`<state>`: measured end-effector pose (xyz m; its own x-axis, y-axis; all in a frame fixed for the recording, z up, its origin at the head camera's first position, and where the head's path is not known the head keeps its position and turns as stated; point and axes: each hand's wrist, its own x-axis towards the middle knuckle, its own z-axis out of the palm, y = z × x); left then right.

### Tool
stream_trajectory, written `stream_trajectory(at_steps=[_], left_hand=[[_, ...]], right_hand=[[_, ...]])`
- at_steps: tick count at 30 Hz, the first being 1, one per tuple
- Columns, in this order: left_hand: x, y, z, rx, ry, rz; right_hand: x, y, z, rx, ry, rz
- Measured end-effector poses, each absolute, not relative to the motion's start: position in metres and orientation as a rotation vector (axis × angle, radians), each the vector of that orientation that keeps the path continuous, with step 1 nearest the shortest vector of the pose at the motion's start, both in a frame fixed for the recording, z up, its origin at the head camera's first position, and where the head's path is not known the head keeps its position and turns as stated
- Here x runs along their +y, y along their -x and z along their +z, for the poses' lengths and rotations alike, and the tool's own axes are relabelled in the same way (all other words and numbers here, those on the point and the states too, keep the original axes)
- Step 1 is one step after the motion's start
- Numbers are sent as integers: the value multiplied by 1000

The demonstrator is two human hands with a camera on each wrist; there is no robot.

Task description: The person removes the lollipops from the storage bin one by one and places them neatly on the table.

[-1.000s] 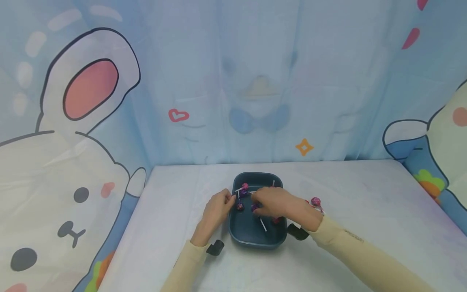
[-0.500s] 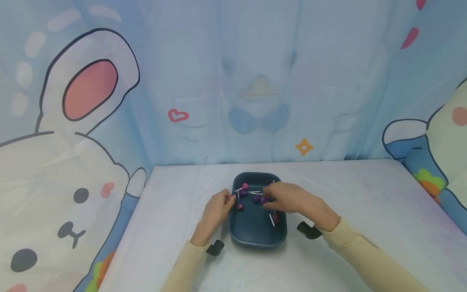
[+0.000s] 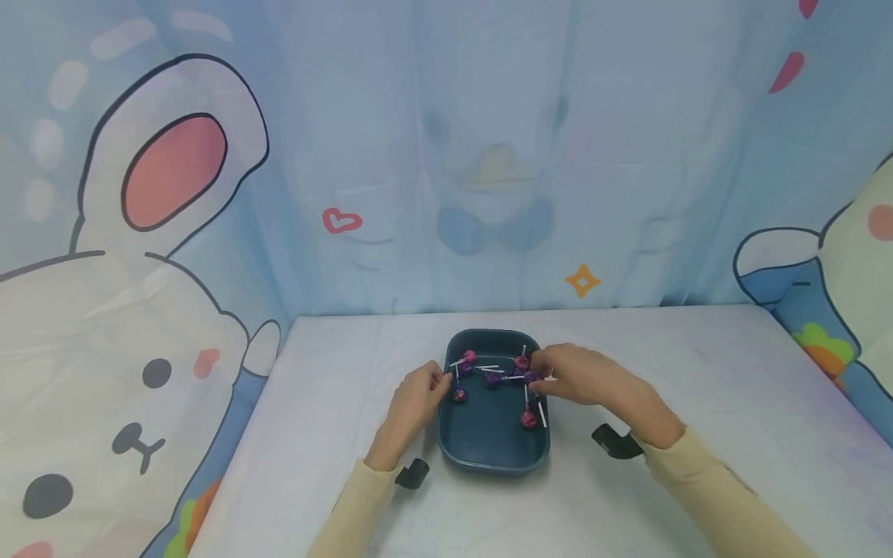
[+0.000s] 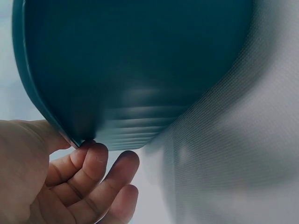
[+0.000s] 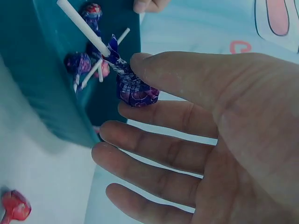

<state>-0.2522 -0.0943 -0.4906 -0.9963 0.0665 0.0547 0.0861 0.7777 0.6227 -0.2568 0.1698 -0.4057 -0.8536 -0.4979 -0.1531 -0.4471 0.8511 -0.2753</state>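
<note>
Over the right side of a dark teal tray (image 3: 491,453), my right hand (image 3: 593,376) pinches a purple-wrapped lollipop (image 5: 138,91) between thumb and index finger. Its white stick angles away from the palm, and the other fingers are spread. My left hand (image 3: 416,399) grips the tray's left rim, thumb on one side and fingertips on the other, as the left wrist view shows. Several lollipops lie inside the tray: a pink one (image 3: 470,356) and a dark one (image 3: 460,395) at the left, a purple one (image 3: 491,380) in the middle, a red one (image 3: 529,419) at the right.
On the white table (image 3: 363,341), outside the tray, lies a red lollipop (image 5: 16,205), hidden behind the right hand in the head view. A blue cartoon-print curtain (image 3: 628,194) hangs along the table's back edge.
My right hand has drawn back rightward from the tray's middle to its right side, carrying the purple lollipop. More lollipops in the tray are uncovered. The left hand has stayed on the rim.
</note>
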Motion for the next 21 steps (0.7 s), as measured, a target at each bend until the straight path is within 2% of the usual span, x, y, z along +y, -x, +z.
stream_trajectory(at_steps=[21], left_hand=[[-93, 251, -490, -2941, 134, -1015]], right_hand=[[239, 262, -421, 2793, 542, -511]])
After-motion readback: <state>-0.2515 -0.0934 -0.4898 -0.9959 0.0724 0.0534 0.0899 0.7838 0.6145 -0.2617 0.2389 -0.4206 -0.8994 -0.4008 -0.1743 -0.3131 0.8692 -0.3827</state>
